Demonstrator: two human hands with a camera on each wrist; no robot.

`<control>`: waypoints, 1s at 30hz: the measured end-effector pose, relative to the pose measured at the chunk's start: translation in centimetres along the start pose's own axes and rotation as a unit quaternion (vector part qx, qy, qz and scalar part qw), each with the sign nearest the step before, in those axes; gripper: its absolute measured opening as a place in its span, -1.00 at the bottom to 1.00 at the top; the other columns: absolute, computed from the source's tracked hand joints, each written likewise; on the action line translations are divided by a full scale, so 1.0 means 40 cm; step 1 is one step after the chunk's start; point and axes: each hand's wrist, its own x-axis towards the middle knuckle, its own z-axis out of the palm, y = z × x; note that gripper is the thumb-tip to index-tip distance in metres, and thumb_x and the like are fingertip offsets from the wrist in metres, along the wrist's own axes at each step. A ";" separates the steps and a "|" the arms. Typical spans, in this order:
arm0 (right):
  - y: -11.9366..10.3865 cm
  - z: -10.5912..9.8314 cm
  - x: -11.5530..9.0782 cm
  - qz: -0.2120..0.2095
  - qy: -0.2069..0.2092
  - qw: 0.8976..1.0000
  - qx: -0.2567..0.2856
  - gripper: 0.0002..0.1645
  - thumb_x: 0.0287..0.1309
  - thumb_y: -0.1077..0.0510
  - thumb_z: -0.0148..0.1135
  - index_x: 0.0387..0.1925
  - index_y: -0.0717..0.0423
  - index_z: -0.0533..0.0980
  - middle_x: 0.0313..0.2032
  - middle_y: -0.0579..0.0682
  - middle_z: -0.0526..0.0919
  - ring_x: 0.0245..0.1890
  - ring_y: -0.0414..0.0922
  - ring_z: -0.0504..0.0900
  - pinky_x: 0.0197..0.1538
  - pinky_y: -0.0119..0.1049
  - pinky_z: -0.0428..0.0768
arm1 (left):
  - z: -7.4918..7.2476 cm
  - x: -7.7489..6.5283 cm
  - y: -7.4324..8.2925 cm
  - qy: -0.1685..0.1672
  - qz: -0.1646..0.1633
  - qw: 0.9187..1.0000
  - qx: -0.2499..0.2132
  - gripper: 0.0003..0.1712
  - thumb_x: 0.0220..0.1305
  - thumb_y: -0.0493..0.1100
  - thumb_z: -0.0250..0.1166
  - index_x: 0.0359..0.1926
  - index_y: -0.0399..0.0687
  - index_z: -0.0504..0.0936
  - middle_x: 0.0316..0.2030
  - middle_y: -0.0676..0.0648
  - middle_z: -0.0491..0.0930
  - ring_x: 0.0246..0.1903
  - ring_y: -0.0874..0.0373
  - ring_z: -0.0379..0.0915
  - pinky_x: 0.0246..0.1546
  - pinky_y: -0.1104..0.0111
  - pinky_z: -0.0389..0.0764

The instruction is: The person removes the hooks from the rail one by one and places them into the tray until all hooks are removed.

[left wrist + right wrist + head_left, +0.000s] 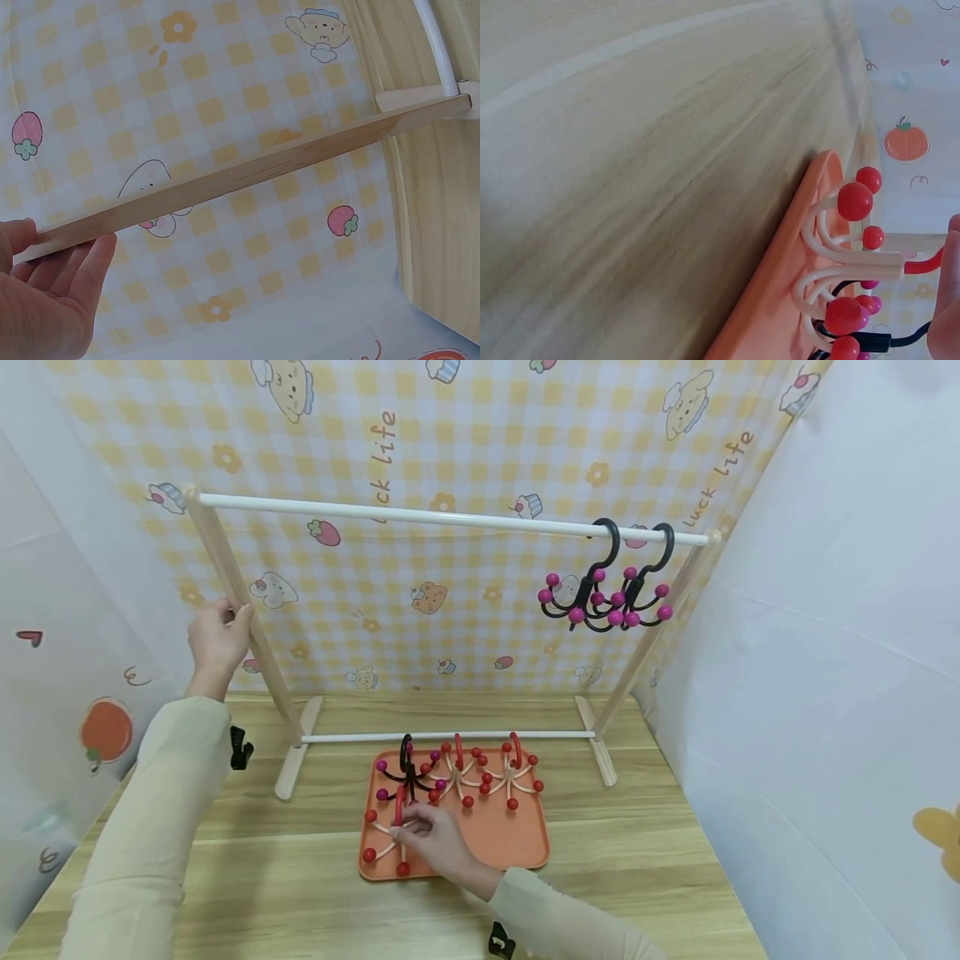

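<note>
My left hand (219,639) grips the left wooden post (247,602) of a hanging rack, thumb on one side and fingers on the other, as the left wrist view also shows. Over an orange tray (491,839), my right hand (442,843) pinches the red hook (399,806) of a cream multi-arm hanger with red ball tips (855,201). That hanger stands at the tray's front left. Behind it in the tray are a black hanger with magenta balls (409,772) and two more cream hangers with red hooks, including the rightmost one (512,772).
Two black hangers, one of them with a hook (606,539) left of the other, hang near the right end of the rack's white top bar (420,516). A white lower bar (450,737) runs behind the tray. The wooden table (300,877) meets a checked cloth backdrop (420,635).
</note>
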 end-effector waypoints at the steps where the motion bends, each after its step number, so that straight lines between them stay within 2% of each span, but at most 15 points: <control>1: -0.002 -0.002 0.000 0.000 0.001 1.000 -0.002 -0.84 0.04 0.28 0.20 -0.31 0.29 0.51 -0.41 0.08 0.62 -0.43 0.01 0.60 -0.40 -0.38 0.53 | 0.000 0.001 -0.001 0.002 0.000 1.000 0.003 -0.56 0.30 0.00 -0.12 -0.30 -0.35 0.43 -0.17 -0.36 0.50 -0.27 -0.06 0.36 -0.26 0.22 0.30; 7: -0.068 -0.040 -0.006 -0.013 -0.006 1.000 -0.018 -0.80 0.06 0.29 0.17 -0.24 0.31 0.51 -0.40 0.15 0.61 -0.44 -0.06 0.60 -0.44 -0.33 0.54 | 0.000 0.003 -0.002 0.002 -0.003 1.000 0.008 -0.56 0.30 0.01 -0.11 -0.32 -0.33 0.43 -0.16 -0.35 0.50 -0.32 0.04 0.36 -0.34 0.34 0.28; 11: -0.120 -0.083 -0.002 -0.011 -0.010 0.999 -0.031 -0.77 0.09 0.24 0.15 -0.20 0.29 0.51 -0.39 0.15 0.62 -0.43 -0.12 0.60 -0.40 -0.26 0.55 | -0.001 0.002 0.000 0.005 -0.003 1.000 0.010 -0.57 0.30 0.01 -0.11 -0.33 -0.32 0.42 -0.17 -0.35 0.50 -0.35 0.09 0.35 -0.34 0.32 0.29; 14: -0.152 -0.119 0.009 -0.003 0.004 0.999 -0.044 -0.76 0.10 0.22 0.15 -0.19 0.27 0.52 -0.37 0.12 0.62 -0.41 -0.09 0.59 -0.40 -0.26 0.54 | -0.001 0.002 0.001 0.008 -0.002 1.000 0.008 -0.58 0.29 0.00 -0.11 -0.33 -0.32 0.42 -0.17 -0.34 0.51 -0.34 0.06 0.36 -0.28 0.24 0.31; 18: -0.202 -0.177 0.031 -0.008 0.031 0.997 -0.067 -0.73 0.11 0.21 0.14 -0.17 0.30 0.51 -0.36 0.13 0.61 -0.40 -0.09 0.58 -0.41 -0.32 0.52 | -0.001 0.001 0.003 0.007 -0.003 1.000 0.009 -0.58 0.30 0.00 -0.11 -0.33 -0.32 0.42 -0.16 -0.34 0.51 -0.35 0.08 0.36 -0.25 0.22 0.31; 22: -0.254 -0.236 0.054 -0.037 0.065 0.995 -0.069 -0.72 0.12 0.25 0.12 -0.15 0.36 0.48 -0.34 0.23 0.59 -0.38 -0.04 0.59 -0.34 -0.31 0.53 | -0.002 0.000 0.004 0.008 -0.004 1.000 0.010 -0.59 0.30 -0.01 -0.11 -0.32 -0.32 0.42 -0.16 -0.34 0.50 -0.38 0.17 0.34 -0.26 0.24 0.31; 24: -0.280 -0.263 0.066 -0.060 0.087 0.992 -0.072 -0.74 0.11 0.28 0.12 -0.17 0.38 0.48 -0.35 0.27 0.58 -0.39 -0.01 0.59 -0.38 -0.34 0.53 | -0.002 -0.001 0.005 0.009 -0.005 1.000 0.009 -0.59 0.30 -0.01 -0.12 -0.32 -0.32 0.41 -0.15 -0.35 0.50 -0.38 0.17 0.34 -0.23 0.21 0.31; 30: -0.355 -0.335 0.100 -0.133 0.147 0.977 -0.080 -0.79 0.08 0.37 0.11 -0.23 0.46 0.47 -0.43 0.29 0.58 -0.47 -0.14 0.59 -0.39 -0.33 0.53 | 0.000 -0.002 0.007 0.004 -0.002 1.000 0.000 -0.58 0.31 -0.02 -0.12 -0.30 -0.36 0.41 -0.13 -0.38 0.47 -0.22 -0.09 0.37 -0.15 0.13 0.29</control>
